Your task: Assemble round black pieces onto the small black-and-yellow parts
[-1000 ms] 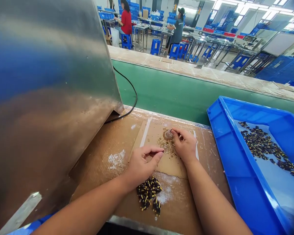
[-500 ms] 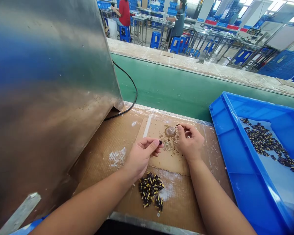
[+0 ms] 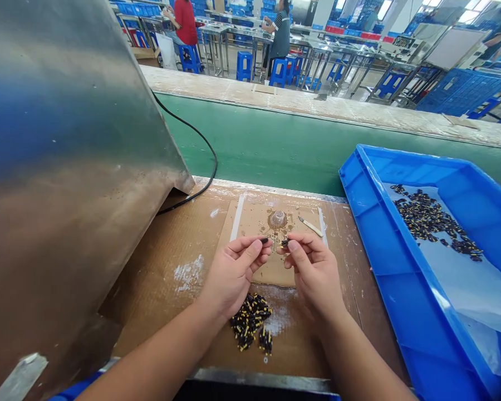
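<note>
My left hand point(image 3: 237, 270) is closed, pinching a small dark part point(image 3: 264, 240) between thumb and fingertips. Facing it, my right hand point(image 3: 315, 267) pinches a small black piece with light tips point(image 3: 284, 243); the fingers partly cover it. A narrow gap separates the two held pieces. Under and beyond the fingertips is a stained cardboard sheet point(image 3: 250, 220) bearing a clear round lump point(image 3: 278, 219). A small pointed tool with a pale handle point(image 3: 311, 226) lies just past my right hand. Nearer me is a pile of small black-and-yellow parts point(image 3: 250, 320), partly hidden by my left hand.
On the right stands a blue bin point(image 3: 384, 250) holding many similar small parts point(image 3: 436, 220) on a pale liner. A large metal housing point(image 3: 75, 167) fills the left, with a black cable point(image 3: 200, 136) behind it. Two people work at far tables.
My right hand has come back from beside the round lump toward my left hand, uncovering the pale-handled tool. My left hand keeps its dark part. The view has shifted slightly right.
</note>
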Demonstrator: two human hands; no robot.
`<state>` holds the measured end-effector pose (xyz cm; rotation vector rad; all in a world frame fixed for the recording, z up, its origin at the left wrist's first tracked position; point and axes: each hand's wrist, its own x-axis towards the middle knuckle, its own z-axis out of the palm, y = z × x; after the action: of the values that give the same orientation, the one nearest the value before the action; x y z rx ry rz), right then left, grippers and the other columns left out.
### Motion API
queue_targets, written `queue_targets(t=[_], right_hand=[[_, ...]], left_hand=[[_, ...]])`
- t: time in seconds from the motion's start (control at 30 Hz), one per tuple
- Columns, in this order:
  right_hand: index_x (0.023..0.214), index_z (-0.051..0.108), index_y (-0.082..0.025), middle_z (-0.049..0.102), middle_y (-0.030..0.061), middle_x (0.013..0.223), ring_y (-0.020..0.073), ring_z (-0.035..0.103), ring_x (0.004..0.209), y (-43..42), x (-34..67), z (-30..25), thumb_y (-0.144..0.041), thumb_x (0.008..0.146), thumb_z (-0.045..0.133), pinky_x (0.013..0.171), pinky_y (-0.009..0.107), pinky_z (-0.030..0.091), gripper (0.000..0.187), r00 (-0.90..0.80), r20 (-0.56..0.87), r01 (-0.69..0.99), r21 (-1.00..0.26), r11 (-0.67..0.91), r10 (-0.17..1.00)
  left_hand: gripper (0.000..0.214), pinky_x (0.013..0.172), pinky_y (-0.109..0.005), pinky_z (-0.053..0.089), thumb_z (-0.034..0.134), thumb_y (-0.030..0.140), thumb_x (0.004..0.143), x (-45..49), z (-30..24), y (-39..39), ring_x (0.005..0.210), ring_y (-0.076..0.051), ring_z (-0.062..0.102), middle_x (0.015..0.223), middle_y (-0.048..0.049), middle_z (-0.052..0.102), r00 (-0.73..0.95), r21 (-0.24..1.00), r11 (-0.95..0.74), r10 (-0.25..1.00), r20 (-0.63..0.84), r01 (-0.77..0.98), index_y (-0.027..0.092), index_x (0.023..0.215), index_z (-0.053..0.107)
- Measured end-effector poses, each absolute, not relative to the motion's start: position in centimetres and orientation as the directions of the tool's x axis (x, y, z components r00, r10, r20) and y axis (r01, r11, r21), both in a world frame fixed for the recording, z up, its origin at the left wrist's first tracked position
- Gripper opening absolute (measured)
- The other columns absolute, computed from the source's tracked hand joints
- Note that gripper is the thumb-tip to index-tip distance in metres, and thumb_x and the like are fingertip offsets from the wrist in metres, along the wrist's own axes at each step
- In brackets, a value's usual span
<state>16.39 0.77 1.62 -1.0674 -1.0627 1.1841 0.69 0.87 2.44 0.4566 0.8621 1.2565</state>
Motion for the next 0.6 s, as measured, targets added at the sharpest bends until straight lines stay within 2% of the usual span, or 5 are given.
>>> queue_targets(t=[0.13,0.27,0.37,0.47,0.6], right_hand=[[0.105,0.073,-0.027,0.073,0.0004,0.094,0.0145,0.073,0.091,0.5,16.7,1.0,-0.032,0.092,0.075,0.068,0.02,0.061,0.014,0.034,-0.039,-0.378,-0.926,-0.023,0.999],[0.103,0.073,-0.027,0.074,0.0003,0.097,0.0159,0.074,0.098,0.3,16.7,1.3,-0.031,0.091,0.076,0.077,0.023,0.064,0.013,-0.006,-0.105,-0.433,-0.896,-0.097,0.994],[0.102,0.073,-0.026,0.075,0.0006,0.097,0.0162,0.074,0.098,0.1,16.3,1.5,-0.031,0.092,0.076,0.079,0.025,0.066,0.012,-0.026,-0.097,-0.434,-0.896,-0.098,0.995],[0.106,0.074,-0.028,0.078,0.0006,0.099,0.015,0.076,0.091,-0.3,15.9,2.0,-0.03,0.093,0.074,0.076,0.026,0.067,0.013,-0.017,-0.043,-0.379,-0.924,-0.046,0.999],[0.11,0.076,-0.032,0.08,-0.001,0.101,0.0135,0.076,0.087,-0.8,15.8,2.5,-0.022,0.092,0.073,0.079,0.027,0.065,0.02,0.092,0.153,-0.094,-0.982,0.161,0.984]], left_hand=[[0.013,0.082,-0.019,0.058,0.078,0.029,0.087,1.1,2.4,0.4,0.084,-0.013,0.072,0.095,-0.0067,0.078,-0.059,0.975,0.047,0.996,-0.061,-0.217,0.02,0.097,0.08],[0.011,0.083,-0.018,0.057,0.075,0.025,0.09,1.3,1.8,0.4,0.086,-0.012,0.073,0.097,-0.0025,0.079,-0.101,0.996,-0.093,0.991,0.092,-0.008,0.025,0.099,0.08],[0.012,0.085,-0.017,0.057,0.078,0.025,0.088,1.3,1.4,0.6,0.09,-0.012,0.073,0.099,-0.0021,0.079,-0.109,0.995,-0.072,0.992,0.063,-0.074,0.026,0.099,0.081],[0.011,0.082,-0.016,0.058,0.082,0.029,0.084,1.2,1.2,0.9,0.085,-0.012,0.073,0.096,-0.0043,0.079,-0.07,0.95,0.051,0.995,-0.076,-0.308,0.023,0.093,0.081],[0.014,0.075,-0.015,0.058,0.088,0.029,0.077,0.8,1.2,1.1,0.077,-0.009,0.071,0.094,-0.0054,0.079,0.056,0.747,0.228,0.967,-0.249,-0.625,0.02,0.085,0.08]])
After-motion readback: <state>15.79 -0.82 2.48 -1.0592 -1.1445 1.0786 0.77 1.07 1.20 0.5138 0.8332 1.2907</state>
